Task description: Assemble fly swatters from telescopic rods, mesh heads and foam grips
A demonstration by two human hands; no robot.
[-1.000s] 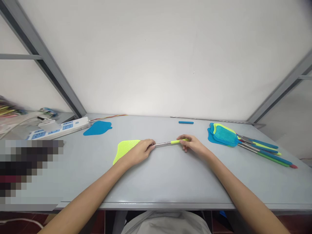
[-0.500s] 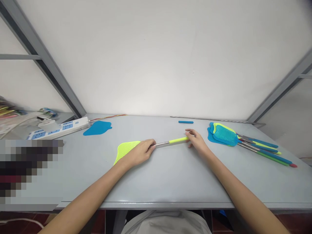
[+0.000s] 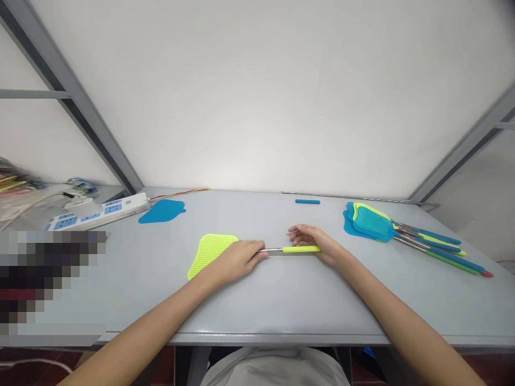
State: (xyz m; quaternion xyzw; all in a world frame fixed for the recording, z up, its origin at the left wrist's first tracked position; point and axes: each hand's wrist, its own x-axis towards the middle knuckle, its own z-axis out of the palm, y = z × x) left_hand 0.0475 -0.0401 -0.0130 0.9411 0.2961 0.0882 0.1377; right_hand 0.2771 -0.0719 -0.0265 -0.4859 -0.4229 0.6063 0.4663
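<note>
A yellow-green fly swatter (image 3: 300,249) with a perforated head and a metal shaft lies across the middle of the table. My left hand (image 3: 239,261) is closed round it where the shaft meets the head, hiding that joint and part of the head. At the handle's far end, my right hand (image 3: 317,241) has its fingers apart, and its palm touches the tip of the grip. Behind it on the table lies a short blue tube (image 3: 308,201), apart from both hands.
A flat blue swatter head (image 3: 163,210) lies left, beside a white power strip (image 3: 120,208). Several fly swatters (image 3: 374,222) are piled on the right. A thin metal rod (image 3: 346,197) runs along the wall. Loose items crowd the far left, partly blurred out.
The swatter has turned, its handle end now nearer me. My left hand moved slightly right with it; my right hand's fingers came off the grip and its palm moved against the tip.
</note>
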